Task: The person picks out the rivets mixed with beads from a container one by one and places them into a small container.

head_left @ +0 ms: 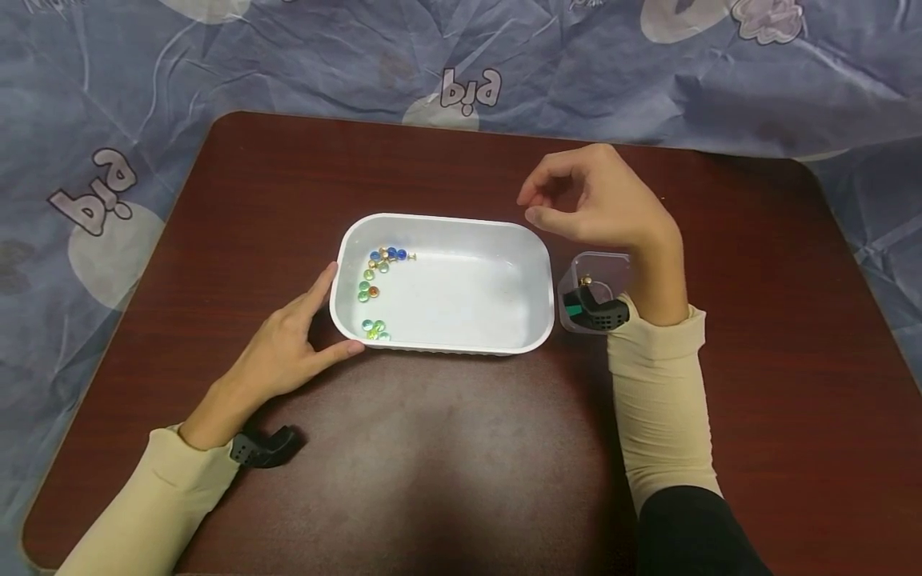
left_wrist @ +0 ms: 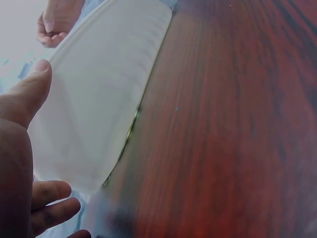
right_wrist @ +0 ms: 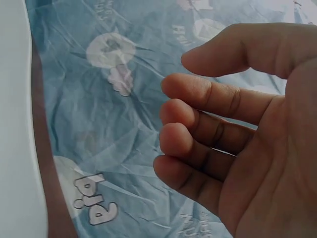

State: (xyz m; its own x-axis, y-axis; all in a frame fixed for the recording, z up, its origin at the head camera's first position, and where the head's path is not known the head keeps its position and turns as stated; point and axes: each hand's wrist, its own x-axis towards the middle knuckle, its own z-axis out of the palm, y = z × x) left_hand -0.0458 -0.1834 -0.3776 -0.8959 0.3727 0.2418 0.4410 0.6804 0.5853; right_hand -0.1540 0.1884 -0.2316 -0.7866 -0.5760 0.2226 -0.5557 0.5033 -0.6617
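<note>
My left hand (head_left: pixel 277 356) rests on the left end of a white tray (head_left: pixel 461 300), thumb and fingers spread around its corner. The left wrist view has that hand (left_wrist: pixel 17 144) against the tray's outer wall (left_wrist: pixel 99 89). Inside the tray, along its left side, lie several glass beads (head_left: pixel 363 286) in blue, green and orange, with small gold pieces (head_left: pixel 412 257) among the upper ones. My right hand (head_left: pixel 608 200) hovers beyond the tray's back right corner. In the right wrist view its fingers (right_wrist: pixel 185 87) are loosely bent, thumb apart, with nothing between them.
A clear plastic box (head_left: pixel 603 257) stands just right of the tray, partly hidden by my right wrist; a small gold piece (head_left: pixel 586 280) shows in it. Both stand on a dark red wooden table (head_left: pixel 778 320). Blue printed cloth (head_left: pixel 324 64) lies beyond the table's far edge.
</note>
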